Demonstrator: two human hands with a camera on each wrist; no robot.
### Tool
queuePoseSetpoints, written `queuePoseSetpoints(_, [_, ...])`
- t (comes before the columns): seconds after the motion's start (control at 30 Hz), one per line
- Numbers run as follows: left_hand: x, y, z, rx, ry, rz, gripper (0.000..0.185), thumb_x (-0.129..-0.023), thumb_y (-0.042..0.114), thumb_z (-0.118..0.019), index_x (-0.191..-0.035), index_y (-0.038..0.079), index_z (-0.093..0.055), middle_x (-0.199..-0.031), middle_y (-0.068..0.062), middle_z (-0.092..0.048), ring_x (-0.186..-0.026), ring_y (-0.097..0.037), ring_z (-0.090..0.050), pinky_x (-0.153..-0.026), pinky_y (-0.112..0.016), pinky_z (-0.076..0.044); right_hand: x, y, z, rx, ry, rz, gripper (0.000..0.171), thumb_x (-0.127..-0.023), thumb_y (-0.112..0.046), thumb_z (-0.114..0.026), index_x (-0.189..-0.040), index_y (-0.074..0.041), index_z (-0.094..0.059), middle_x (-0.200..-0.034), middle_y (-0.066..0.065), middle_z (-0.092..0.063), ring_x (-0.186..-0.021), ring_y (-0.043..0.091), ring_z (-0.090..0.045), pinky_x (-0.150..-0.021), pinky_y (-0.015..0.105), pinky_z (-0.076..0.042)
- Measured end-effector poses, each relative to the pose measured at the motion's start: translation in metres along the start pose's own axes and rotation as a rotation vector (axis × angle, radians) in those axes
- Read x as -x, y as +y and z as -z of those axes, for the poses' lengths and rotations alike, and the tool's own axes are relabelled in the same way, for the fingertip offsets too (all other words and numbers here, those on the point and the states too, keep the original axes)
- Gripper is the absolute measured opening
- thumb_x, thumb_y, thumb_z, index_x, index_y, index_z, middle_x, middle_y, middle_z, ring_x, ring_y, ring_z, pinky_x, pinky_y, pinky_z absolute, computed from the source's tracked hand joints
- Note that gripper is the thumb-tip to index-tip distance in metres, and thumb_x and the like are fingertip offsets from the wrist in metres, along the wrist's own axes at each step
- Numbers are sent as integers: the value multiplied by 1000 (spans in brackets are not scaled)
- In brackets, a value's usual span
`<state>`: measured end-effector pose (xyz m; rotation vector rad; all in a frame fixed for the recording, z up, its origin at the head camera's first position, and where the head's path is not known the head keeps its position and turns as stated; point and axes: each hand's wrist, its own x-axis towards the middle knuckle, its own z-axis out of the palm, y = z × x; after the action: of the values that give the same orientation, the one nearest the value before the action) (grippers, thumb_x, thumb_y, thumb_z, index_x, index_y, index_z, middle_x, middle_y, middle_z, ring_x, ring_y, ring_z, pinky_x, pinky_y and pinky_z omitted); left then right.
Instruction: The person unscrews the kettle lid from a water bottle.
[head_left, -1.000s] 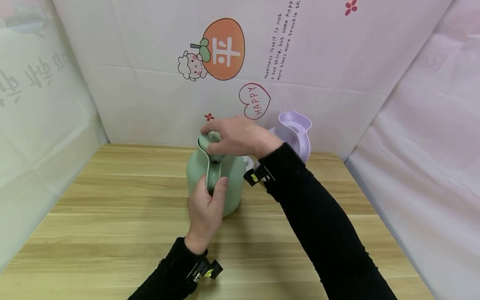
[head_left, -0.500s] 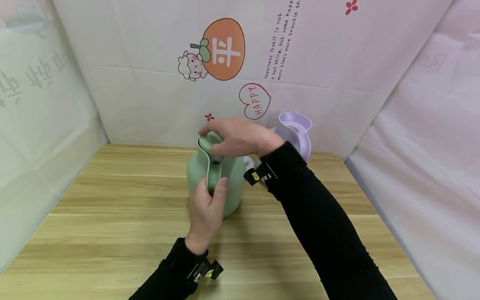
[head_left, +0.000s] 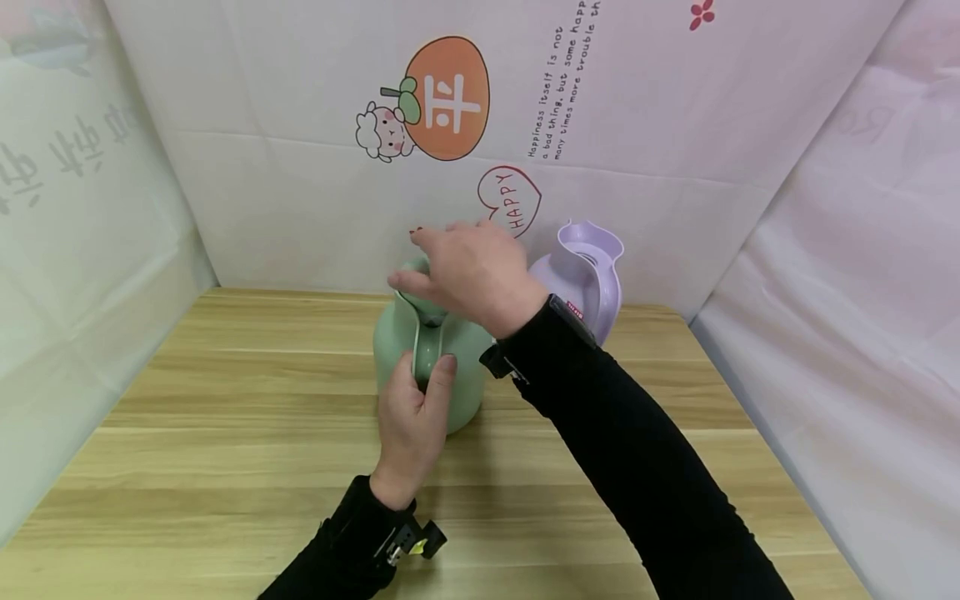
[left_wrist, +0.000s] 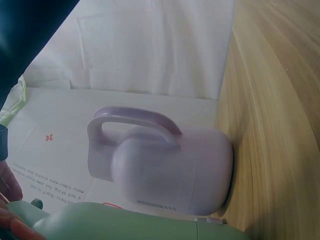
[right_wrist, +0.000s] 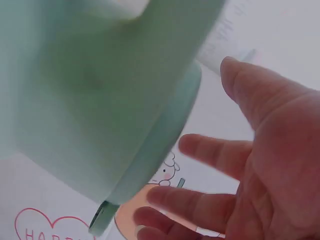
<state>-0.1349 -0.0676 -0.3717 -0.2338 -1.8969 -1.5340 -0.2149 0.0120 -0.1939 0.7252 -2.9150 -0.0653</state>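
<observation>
A mint-green jug stands on the wooden table, its handle towards me. My left hand grips that handle, thumb on its right side. My right hand hovers over the jug's lid with fingers spread; the hand hides most of the lid. In the right wrist view the right hand is open beside the green top, with a gap between them. The left wrist view has the green jug at the bottom edge.
A lilac jug without a lid stands right behind the green one, near the back wall; it fills the left wrist view. Printed white sheets wall the table on three sides. Bare wood lies to the left and in front.
My right hand has let go of the lid, lifted slightly and spread its fingers. The left hand and the green jug have not moved.
</observation>
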Motion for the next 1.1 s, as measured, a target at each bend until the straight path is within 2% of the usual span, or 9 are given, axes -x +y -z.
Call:
queuePoseSetpoints(0.1, [0, -1, 0, -3, -1, -2, 30, -106, 19, -61, -82, 9, -45, -67, 5, -32, -58, -10, -32, -58, -26, -32, 1, -6, -3, 41, -5, -62, 64, -96, -77, -48, -145, -38, -59, -106, 4, -73, -94, 31, -66, -62, 42, -53])
queuePoseSetpoints(0.2, [0, -1, 0, -5, -1, -11, 29, -106, 18, -61, -83, 9, -46, -67, 5, -32, -57, -10, -31, -58, -26, -32, 1, -9, -7, 56, -2, -68, 51, -99, -73, -48, -122, -33, -69, -86, 1, -67, -87, 30, -63, -56, 40, -49])
queuePoseSetpoints(0.3, [-1, -1, -1, -5, 1, -19, 29, -105, 18, -61, -83, 9, -46, -67, 5, -33, -57, -9, -32, -58, -26, -33, 0, -8, -10, 67, 11, -49, 45, -102, -68, -48, -104, -27, -67, -78, -1, -65, -89, 31, -62, -57, 41, -49])
queuePoseSetpoints(0.53, [-1, -2, -1, 3, 3, -15, 29, -105, 18, -62, -83, 9, -47, -68, 5, -33, -58, -10, -33, -58, -26, -34, -1, -4, -11, 54, 25, 28, 41, -103, -63, -49, -99, -24, -62, -69, -3, -52, -82, 24, -57, -63, 36, -44])
queuePoseSetpoints(0.67, [-1, -3, 0, 11, 0, -16, 28, -105, 18, -62, -83, 9, -47, -68, 5, -34, -58, -10, -34, -58, -27, -34, -2, -1, -10, 31, 14, 85, 35, -103, -55, -51, -91, -23, -59, -69, -4, -54, -79, 20, -56, -72, 34, -42])
queuePoseSetpoints(0.73, [-1, -3, 0, 15, -2, -19, 27, -105, 18, -61, -83, 9, -48, -68, 5, -34, -58, -11, -35, -58, -27, -34, -3, 1, -9, 14, 11, 114, 30, -103, -50, -51, -94, -24, -62, -71, -5, -60, -79, 18, -57, -79, 34, -43])
queuePoseSetpoints(0.83, [-1, -3, 0, 25, -5, -18, 26, -106, 17, -61, -84, 9, -49, -69, 5, -34, -59, -10, -35, -59, -27, -34, -5, 4, -9, -8, 13, 149, 26, -100, -43, -53, -108, -25, -69, -76, -6, -65, -81, 14, -60, -87, 35, -44])
queuePoseSetpoints(0.93, [-1, -2, -1, 29, -4, -19, 25, -106, 16, -60, -84, 9, -50, -69, 5, -35, -59, -10, -36, -59, -27, -35, -5, 5, -9, -24, 14, 162, 36, -98, -42, -54, -128, -27, -70, -82, -8, -69, -86, 13, -61, -93, 35, -44])
queuePoseSetpoints(1.1, [-1, -2, -1, 19, 1, -20, 25, -105, 17, -61, -85, 8, -50, -68, 5, -35, -59, -10, -36, -58, -27, -35, -5, 7, -10, -78, -10, 154, 47, -96, -41, -57, -140, -29, -65, -87, -9, -70, -95, 17, -60, -90, 35, -46])
